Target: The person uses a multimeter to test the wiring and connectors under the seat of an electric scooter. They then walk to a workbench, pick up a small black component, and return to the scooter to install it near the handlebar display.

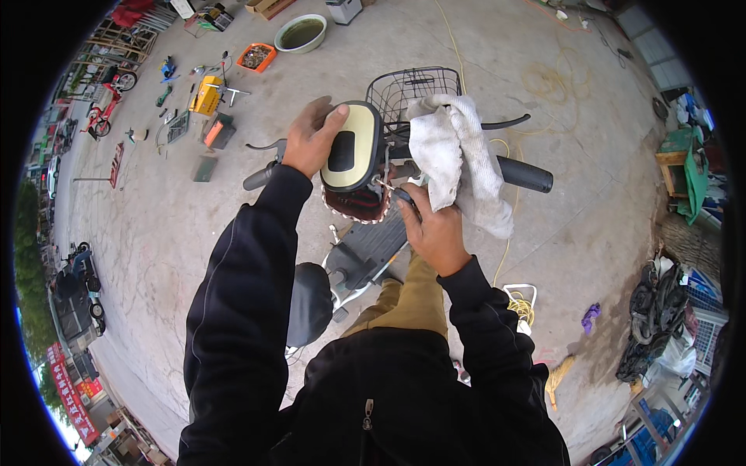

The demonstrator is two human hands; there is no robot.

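Note:
A small electric scooter stands in front of me, its cream-and-black display unit (352, 128) turned up at the handlebar. My left hand (312, 133) grips the unit's left edge, thumb on its cream face. Low at its right side, my right hand (434, 229) closes round the dark handle of a screwdriver (403, 196). The thin shaft points up and left to the unit's lower right edge; whether the tip touches a screw is too small to tell. A white cloth (458, 155) hangs over the handlebar just right of the unit. Beneath the unit sits a dark red pouch-like piece with a red-and-white edge (357, 206).
A black wire basket (412, 89) is at the scooter's front. Black grips (524, 175) and brake levers stick out to both sides. The seat (309, 304) is by my left leg. A yellow case (207, 95), an orange tray (256, 57) and a basin (301, 34) lie farther off.

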